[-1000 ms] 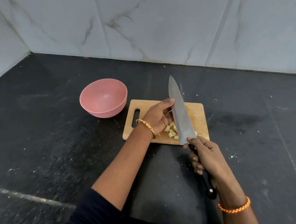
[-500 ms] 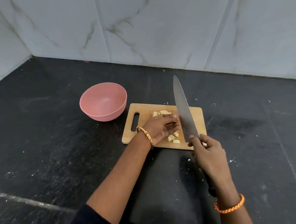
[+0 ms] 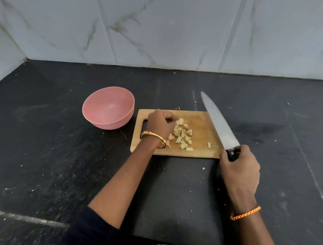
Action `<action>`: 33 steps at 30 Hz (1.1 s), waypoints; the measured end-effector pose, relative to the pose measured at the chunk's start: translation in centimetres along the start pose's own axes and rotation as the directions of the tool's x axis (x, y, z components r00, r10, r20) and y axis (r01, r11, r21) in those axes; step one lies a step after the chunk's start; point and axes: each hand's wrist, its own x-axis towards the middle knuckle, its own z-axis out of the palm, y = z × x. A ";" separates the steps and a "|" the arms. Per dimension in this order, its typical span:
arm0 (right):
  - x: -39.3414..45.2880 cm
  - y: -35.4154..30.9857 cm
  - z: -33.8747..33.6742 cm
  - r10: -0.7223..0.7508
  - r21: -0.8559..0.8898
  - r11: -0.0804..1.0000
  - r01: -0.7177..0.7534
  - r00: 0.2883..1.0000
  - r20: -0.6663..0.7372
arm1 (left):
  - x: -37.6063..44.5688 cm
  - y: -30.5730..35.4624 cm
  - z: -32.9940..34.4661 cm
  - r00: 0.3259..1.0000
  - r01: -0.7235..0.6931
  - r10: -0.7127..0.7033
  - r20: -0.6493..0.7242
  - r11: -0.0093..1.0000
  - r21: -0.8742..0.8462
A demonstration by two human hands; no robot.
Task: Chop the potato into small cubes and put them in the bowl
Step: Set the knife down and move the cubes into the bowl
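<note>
Home kitchen, black stone table meeting grey-veined marble wall tiles, wooden chopping board, pink plastic bowl, steel chef's knife

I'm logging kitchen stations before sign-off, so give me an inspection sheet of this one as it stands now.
Surface: black stone counter, scattered pale crumbs.
Job's things: potato cubes heaped on the wooden cutting board, one apart at its right; pink bowl left of the board, nothing seen inside.
Clutter: nothing seen beyond crumbs.
Grippers: left hand curled at the pile, whether it holds cubes cannot be told; right hand grips the knife.
Cables: nothing seen.
Surroundings: marble-tiled wall.
</note>
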 end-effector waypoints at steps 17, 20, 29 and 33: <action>2.2 -2.4 0.8 -0.158 0.026 0.987 0.156 0.981 0.113 | 0.9 0.1 -0.7 0.916 -0.263 0.189 0.353 0.949 0.173; 1.9 -4.4 2.0 -0.221 0.041 0.974 0.221 0.912 0.345 | 1.1 -0.1 -0.4 0.933 -0.249 0.201 0.297 0.959 0.134; 1.7 -5.2 1.6 -0.204 -0.014 0.971 0.240 0.854 0.479 | 0.8 -0.1 -0.6 0.846 -0.533 0.485 0.223 0.747 0.397; 1.5 -5.3 2.2 -0.233 0.011 0.965 0.261 0.843 0.485 | 0.7 -0.1 0.1 0.871 -0.487 0.455 0.187 0.748 0.451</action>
